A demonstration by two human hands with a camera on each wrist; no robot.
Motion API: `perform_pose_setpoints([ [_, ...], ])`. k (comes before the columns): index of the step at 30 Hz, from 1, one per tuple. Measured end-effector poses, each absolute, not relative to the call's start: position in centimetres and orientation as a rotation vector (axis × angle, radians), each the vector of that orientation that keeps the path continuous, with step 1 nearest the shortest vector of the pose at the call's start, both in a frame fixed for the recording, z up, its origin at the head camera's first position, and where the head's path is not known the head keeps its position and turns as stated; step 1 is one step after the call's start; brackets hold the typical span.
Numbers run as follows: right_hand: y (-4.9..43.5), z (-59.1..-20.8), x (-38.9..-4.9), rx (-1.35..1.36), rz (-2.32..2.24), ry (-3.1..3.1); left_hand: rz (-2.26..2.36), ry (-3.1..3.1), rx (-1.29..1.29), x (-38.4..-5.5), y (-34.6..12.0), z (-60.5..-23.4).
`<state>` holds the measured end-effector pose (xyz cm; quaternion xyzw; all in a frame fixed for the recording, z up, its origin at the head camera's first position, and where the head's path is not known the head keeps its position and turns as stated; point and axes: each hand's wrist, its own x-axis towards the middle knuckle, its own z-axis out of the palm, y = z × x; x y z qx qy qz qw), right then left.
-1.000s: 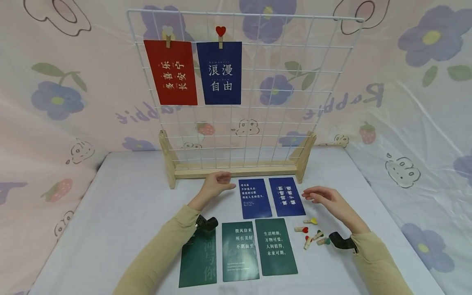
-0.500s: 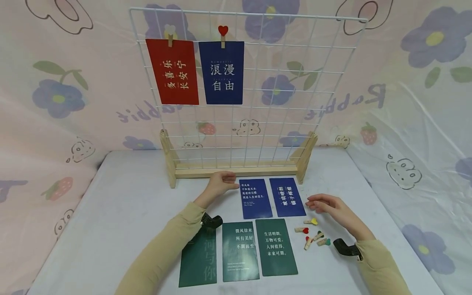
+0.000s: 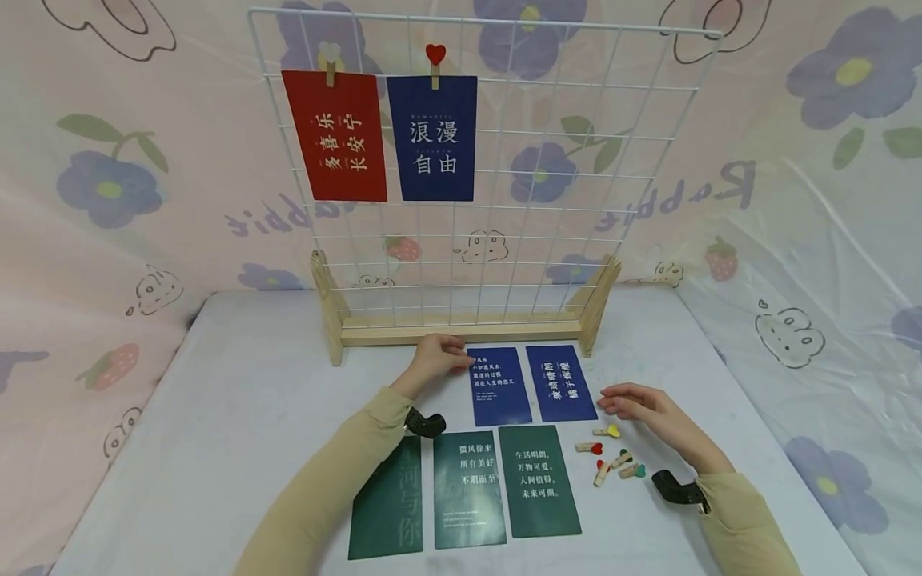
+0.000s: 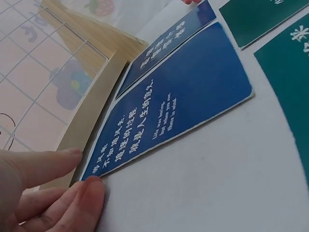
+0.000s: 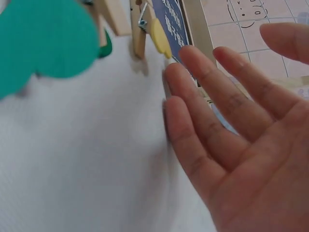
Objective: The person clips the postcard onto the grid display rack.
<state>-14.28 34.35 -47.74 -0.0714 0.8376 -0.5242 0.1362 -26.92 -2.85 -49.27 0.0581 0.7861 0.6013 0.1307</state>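
Note:
My left hand [image 3: 434, 364] is at the upper left corner of a blue card [image 3: 502, 392] lying on the white table. In the left wrist view, a fingertip touches that corner of the blue card [image 4: 198, 77], while the thumb stands a little apart from the finger. A second blue card [image 3: 562, 384] lies just to its right. My right hand [image 3: 655, 412] rests beside that card with loosely bent fingers and holds nothing; the right wrist view shows the palm [image 5: 260, 179]. Several small wooden clothespins [image 3: 603, 477] with coloured ends lie below it.
A white wire grid [image 3: 562, 104] in a wooden stand [image 3: 461, 332] rises behind the cards. A red card [image 3: 338, 172] and a blue card [image 3: 432, 104] hang clipped on it. Green cards [image 3: 468, 496] lie in a row at the front, one partly under the left forearm.
My left hand has moved right to the corner of the nearer blue card. My right hand has shifted slightly right and down, away from the second blue card.

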Motion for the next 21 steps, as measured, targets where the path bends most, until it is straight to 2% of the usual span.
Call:
perform_pose_setpoints([
  [8,34.43,-47.57,-13.92,-0.224,-1.513,2.426,1.806,2.196,0.059,-27.12,-2.55,-49.35],
  [21,34.22,-48.03,-13.93,-0.182,-1.422,2.483,1.870,2.217,0.075,-27.00,-2.27,-49.70],
])
